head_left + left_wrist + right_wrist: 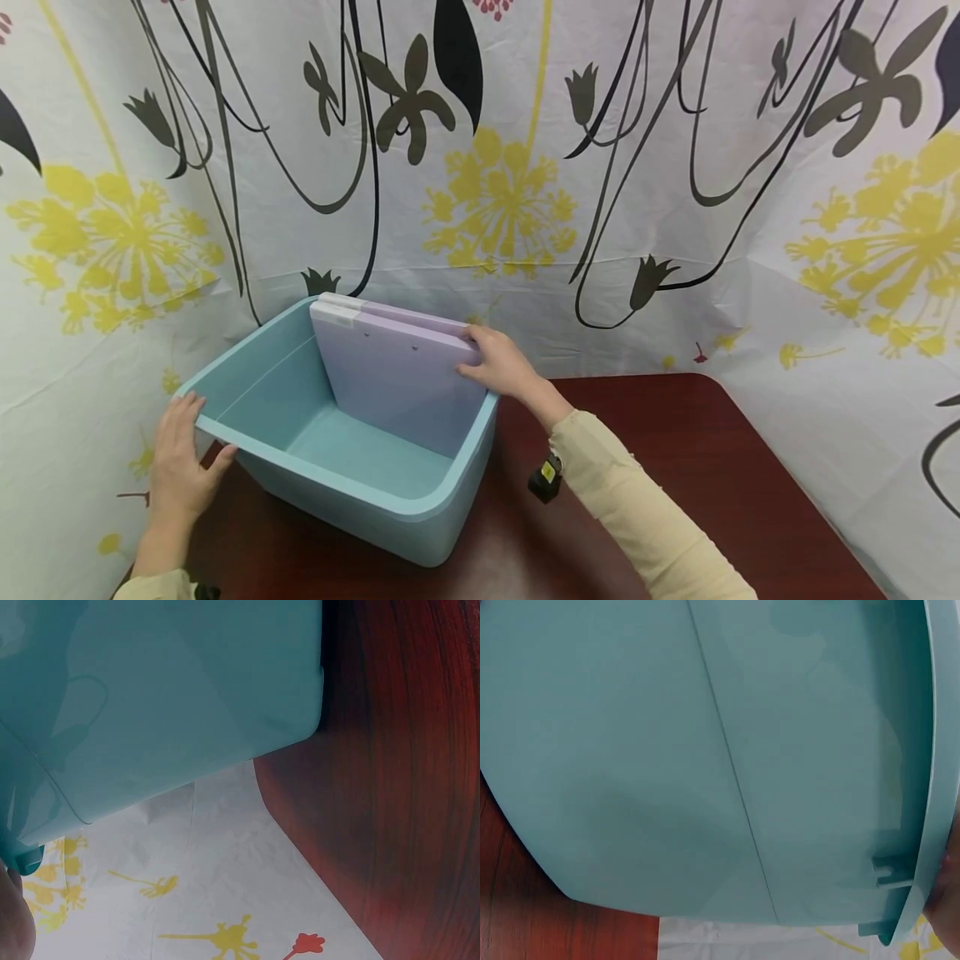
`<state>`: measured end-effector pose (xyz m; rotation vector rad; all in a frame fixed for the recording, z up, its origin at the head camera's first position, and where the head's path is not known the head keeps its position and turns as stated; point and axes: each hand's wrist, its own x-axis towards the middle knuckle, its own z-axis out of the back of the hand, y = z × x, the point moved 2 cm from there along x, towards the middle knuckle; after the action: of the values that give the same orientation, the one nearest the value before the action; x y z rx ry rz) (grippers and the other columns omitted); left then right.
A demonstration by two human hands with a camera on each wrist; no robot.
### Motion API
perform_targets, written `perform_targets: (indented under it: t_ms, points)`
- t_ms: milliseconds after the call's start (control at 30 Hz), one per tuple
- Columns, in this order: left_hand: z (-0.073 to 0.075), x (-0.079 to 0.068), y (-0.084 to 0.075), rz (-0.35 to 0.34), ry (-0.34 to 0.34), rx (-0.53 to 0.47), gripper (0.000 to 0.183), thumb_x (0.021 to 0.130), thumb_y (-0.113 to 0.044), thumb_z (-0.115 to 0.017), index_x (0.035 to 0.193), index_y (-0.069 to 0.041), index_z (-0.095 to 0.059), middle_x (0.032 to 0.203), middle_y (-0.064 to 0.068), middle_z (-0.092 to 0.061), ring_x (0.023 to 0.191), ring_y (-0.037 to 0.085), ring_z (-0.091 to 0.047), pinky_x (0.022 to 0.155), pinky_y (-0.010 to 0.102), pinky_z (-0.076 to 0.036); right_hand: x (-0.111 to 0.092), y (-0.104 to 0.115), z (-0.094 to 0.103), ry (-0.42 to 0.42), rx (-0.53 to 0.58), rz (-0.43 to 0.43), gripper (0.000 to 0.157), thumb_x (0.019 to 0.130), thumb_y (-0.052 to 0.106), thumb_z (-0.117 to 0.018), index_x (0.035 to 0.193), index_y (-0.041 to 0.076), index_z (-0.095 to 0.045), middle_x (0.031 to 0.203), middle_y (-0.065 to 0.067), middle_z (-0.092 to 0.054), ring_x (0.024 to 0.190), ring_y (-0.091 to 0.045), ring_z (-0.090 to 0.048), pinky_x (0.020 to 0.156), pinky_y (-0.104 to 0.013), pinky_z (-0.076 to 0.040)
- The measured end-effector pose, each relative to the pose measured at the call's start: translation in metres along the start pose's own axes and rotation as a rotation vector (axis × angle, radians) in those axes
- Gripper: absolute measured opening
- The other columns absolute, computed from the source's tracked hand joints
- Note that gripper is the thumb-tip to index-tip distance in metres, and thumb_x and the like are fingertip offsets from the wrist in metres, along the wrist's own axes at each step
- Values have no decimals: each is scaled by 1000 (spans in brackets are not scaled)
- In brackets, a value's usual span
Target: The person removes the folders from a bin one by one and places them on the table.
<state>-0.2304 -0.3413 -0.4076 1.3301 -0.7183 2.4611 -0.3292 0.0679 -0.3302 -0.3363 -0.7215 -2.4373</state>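
Two flat lilac folders with white top left corners stand side by side against the back wall inside a light blue plastic bin. Two small rivets show on the front one. My right hand grips their upper right corner, thumb on the front face and fingers over the top. At the bin's left corner, my left hand rests on the rim with fairly straight fingers, thumb spread apart. Both wrist views mostly show the bin's outer walls, and only a sliver of each hand appears at the edge.
The bin stands on a dark red wooden table, whose surface extends to the right. A white cloth printed with flowers hangs behind and on both sides. A small black device is at the right wrist.
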Motion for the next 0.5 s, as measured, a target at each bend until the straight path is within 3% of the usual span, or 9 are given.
perform_targets:
  t_ms: [300,500]
  points:
    - [-1,-1,2,-3,-17,2,100,72,-76,-44,126,8,-43,129,30,-40,128,41,-28,109,39,-14,5,2,-5,-37,11,-43,36,79,22,-70,109,6,-60,100,-7,-65,82,-19,-60,74,-35,-46]
    - [0,0,0,-10,-18,2,98,74,-74,-44,124,9,-43,128,31,-40,129,39,-27,110,37,-14,7,0,-9,-105,48,-20,25,77,17,-69,99,6,-63,90,-4,-66,68,-14,-54,65,-30,-42]
